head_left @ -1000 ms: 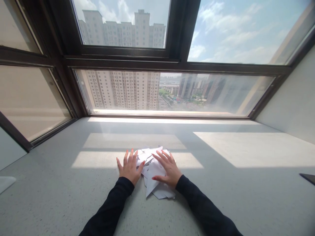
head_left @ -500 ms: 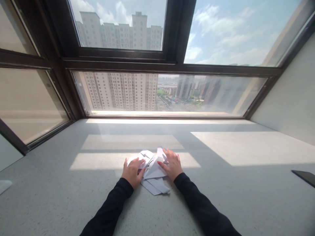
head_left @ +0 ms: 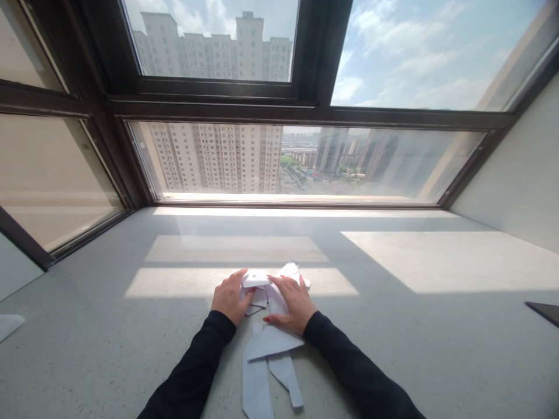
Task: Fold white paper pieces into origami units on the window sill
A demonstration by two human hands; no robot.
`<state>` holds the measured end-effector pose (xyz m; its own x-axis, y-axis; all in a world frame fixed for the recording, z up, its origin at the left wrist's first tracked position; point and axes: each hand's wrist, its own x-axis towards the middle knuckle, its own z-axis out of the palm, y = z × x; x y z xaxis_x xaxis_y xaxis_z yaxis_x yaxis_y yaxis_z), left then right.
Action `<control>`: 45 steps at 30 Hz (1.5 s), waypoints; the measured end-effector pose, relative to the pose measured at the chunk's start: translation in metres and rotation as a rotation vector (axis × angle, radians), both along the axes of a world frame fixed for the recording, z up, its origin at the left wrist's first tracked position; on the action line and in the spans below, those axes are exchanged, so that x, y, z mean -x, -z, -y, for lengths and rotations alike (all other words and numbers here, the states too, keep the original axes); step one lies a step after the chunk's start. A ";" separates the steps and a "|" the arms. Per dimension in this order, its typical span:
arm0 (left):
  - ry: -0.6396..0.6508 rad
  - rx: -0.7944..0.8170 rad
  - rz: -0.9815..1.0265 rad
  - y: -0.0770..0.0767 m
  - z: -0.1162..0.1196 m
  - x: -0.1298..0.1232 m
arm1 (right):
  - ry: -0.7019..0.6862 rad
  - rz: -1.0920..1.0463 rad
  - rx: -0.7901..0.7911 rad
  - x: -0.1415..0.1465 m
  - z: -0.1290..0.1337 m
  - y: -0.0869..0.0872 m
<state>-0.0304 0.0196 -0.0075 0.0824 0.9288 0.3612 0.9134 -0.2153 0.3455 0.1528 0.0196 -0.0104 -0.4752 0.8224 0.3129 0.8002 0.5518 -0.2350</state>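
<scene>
Bent at the knuckles, with the thumb set apart, the left hand [head_left: 230,295] of a person in dark sleeves [head_left: 192,361] arches over the left side of a loose heap of white paper [head_left: 257,280] on a pale, speckled windowsill [head_left: 393,361]; its far fingertips are partly lost from view, and whether they pinch an edge cannot be told. To its right, the right hand [head_left: 293,302] lies spread across the heap's right side, palm down, red-nailed thumb reaching left, gripping nothing that shows.

At the scene's left edge sits a white object [head_left: 9,327], cut off by the frame. Between the forearms, on the near side of the heap, a long strip [head_left: 257,384] runs toward the person, with a pointed piece [head_left: 274,342] lying across its far part and a narrower strip [head_left: 286,378] extending beyond it on the right. A dark flat object [head_left: 545,313] rests at the far right edge of view, well apart from the paper.

The risk, by appearances, lies in those near pieces: neither hand covers them fully, and a sleeve drawn back could drag them away. Uneven pressure from the two palms might also fan the overlapping sheets outward or crease them, since nothing visible binds the heap.
</scene>
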 end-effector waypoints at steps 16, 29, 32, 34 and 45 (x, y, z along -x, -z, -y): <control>-0.220 -0.024 -0.010 -0.001 -0.001 0.002 | 0.000 0.081 0.007 -0.014 -0.006 -0.002; 0.055 0.105 -0.101 -0.007 0.010 -0.009 | 0.003 0.084 0.041 -0.015 -0.010 0.003; 0.068 0.113 -0.075 -0.007 0.008 -0.006 | 0.096 0.075 0.042 -0.018 -0.012 0.005; 0.077 0.101 -0.044 -0.008 0.007 -0.005 | 0.197 0.050 0.007 -0.021 -0.016 0.007; 0.276 0.034 0.042 -0.013 0.005 -0.001 | 0.216 -0.163 -0.065 -0.022 -0.023 0.014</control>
